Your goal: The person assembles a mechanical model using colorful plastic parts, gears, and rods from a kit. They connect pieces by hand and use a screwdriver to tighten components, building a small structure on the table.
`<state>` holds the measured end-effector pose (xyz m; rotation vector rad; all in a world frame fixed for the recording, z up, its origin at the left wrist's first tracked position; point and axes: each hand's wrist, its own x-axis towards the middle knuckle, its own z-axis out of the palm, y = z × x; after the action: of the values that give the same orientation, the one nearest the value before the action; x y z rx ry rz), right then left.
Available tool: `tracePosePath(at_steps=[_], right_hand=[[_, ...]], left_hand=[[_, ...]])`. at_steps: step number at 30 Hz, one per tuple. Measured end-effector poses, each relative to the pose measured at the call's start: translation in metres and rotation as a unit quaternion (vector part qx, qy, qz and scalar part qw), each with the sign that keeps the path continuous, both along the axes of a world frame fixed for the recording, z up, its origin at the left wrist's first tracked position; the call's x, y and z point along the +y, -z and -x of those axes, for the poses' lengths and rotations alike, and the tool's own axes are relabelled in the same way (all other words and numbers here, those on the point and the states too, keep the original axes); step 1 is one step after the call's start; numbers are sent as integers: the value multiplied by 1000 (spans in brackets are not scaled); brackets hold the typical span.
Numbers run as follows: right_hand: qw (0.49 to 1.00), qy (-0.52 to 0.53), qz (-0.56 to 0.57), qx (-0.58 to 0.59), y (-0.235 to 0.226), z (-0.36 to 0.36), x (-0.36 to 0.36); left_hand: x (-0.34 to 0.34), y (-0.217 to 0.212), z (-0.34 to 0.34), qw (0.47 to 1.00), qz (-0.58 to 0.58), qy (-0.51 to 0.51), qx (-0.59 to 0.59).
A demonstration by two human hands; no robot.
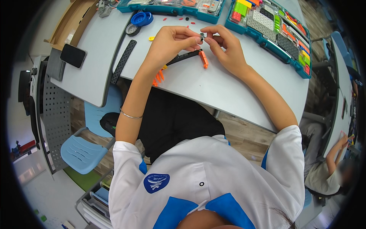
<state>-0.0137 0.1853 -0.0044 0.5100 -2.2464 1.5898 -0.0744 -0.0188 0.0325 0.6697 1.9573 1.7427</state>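
My left hand (171,42) and my right hand (227,49) meet above the white table. Between their fingertips is a small dark grey building-kit piece (202,36), too small to name more closely. Both hands are closed in a pinch on it. Just below my fingers lies a black beam (183,57) with an orange piece (204,60) at its right end. More orange pieces (158,78) and a yellow connector (164,67) sit beside my left wrist, which partly hides them.
Teal trays (263,40) of sorted colourful parts stand along the far side. A long black perforated strip (124,61), blue wheels (142,18) and a phone (73,55) lie to the left. A blue chair (83,152) stands at lower left. Another person (324,175) sits at far right.
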Motion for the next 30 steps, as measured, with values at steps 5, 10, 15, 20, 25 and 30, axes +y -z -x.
tracePosePath(at_steps=[5, 10, 15, 20, 25, 30], right_hand=[[1000, -4, -2, 10, -1, -1, -1], [1000, -4, -10, 1, -3, -4, -4], [1000, -8, -16, 11, -4, -4, -2], [996, -39, 55, -50, -3, -8, -3], [987, -76, 109, -89, -4, -8, 0], [979, -78, 124, -142, -7, -8, 0]], left_hand=[[3, -4, -2, 999, -12, -28, -10], [5, -7, -5, 1000, -14, -24, 11], [4, -7, -11, 998, 4, -34, 47], [6, -8, -19, 993, 40, -40, 106], [5, -17, -21, 992, 25, -47, 118], [-5, -13, -10, 987, 31, -63, 148]])
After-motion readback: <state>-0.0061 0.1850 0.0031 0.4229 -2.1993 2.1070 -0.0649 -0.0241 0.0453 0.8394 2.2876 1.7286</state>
